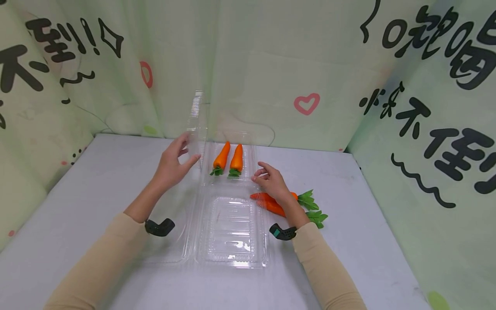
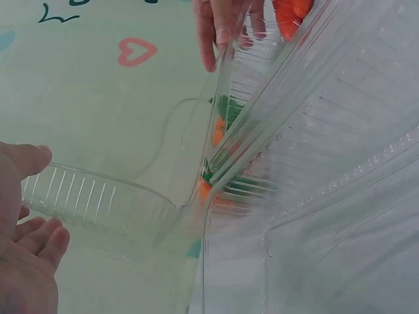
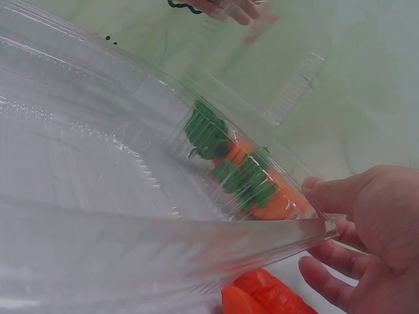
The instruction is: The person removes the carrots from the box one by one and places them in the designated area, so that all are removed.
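Note:
Two orange carrots with green tops, a left carrot and a right carrot, lie in the far clear plastic clamshell box. Its see-through lid stands raised on the left side. My left hand holds that lid's edge; in the left wrist view the thumb and fingers are on either side of it. My right hand is at the right, where the two boxes meet. In the right wrist view its thumb and fingers pinch a clear box corner; which box's cannot be told.
Nearer stands a second clear clamshell box, its lid folded flat to the left. Redder carrots with leafy tops lie on the white table under the right forearm. A printed curtain hangs behind.

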Available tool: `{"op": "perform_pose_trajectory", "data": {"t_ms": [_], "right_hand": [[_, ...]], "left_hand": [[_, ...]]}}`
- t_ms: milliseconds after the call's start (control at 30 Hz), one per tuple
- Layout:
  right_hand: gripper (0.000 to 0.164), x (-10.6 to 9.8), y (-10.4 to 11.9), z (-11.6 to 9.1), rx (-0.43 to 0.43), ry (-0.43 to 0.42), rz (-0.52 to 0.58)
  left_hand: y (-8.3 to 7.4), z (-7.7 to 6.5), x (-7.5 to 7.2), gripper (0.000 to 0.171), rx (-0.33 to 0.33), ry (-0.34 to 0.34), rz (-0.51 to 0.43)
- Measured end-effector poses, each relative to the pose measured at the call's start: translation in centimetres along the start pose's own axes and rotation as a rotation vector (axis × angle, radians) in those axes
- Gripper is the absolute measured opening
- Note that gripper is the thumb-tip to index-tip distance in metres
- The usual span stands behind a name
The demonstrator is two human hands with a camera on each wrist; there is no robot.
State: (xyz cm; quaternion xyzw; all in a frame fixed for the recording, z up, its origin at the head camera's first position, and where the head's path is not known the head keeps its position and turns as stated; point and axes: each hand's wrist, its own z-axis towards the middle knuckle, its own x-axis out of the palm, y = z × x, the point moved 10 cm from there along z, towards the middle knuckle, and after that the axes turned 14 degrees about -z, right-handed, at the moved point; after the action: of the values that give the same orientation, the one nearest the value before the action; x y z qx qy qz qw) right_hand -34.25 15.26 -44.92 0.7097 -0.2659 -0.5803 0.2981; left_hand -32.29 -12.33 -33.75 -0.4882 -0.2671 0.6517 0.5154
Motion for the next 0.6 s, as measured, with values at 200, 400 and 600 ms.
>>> {"op": "perform_pose_trajectory", "data": {"t_ms": [200, 400, 600], "right_hand": [[0.064, -0.1, 0.1, -0.1, 0.004, 0.002, 0.004], [0.064, 0.0, 0.1, -0.1, 0.003, 0.007, 0.005], [0.065, 0.0, 0.0, -0.1, 0.007, 0.008, 0.000]], "left_hand": [[0.1, 0.0, -0.7, 0.068, -0.020, -0.012, 0.007], [-0.1, -0.1, -1.4, 0.071, -0.020, -0.026, -0.020], [0.0, -0.2, -2.1, 0.074, -0.027, -0.041, -0.018]]}}
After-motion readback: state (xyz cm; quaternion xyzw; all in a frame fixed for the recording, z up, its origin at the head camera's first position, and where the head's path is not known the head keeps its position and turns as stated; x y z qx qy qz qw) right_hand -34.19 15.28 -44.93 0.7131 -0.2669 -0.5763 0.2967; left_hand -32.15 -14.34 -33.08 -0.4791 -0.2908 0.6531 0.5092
